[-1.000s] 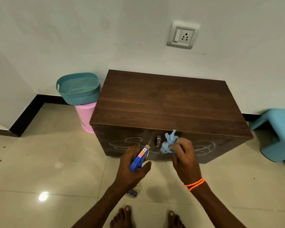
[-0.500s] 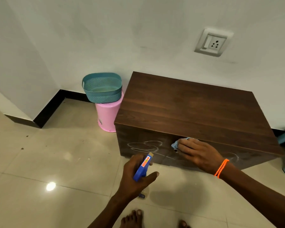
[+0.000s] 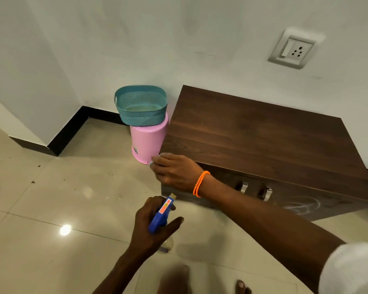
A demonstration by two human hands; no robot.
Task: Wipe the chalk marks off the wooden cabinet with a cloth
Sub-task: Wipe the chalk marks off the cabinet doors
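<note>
1. Showing only as a pale sliver, the cloth (image 3: 152, 163) sits under the right hand (image 3: 174, 172) at the wooden cabinet's (image 3: 253, 132) near-left corner.
2. Fingers press it there; how tightly they grip cannot be told.
3. Chalk marks (image 3: 299, 205) remain on the front's right side.
4. Nearer, the left hand (image 3: 153, 225) grips a blue spray bottle (image 3: 160, 215).

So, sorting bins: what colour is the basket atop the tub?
Teal basket, clearest in the head view.
</note>
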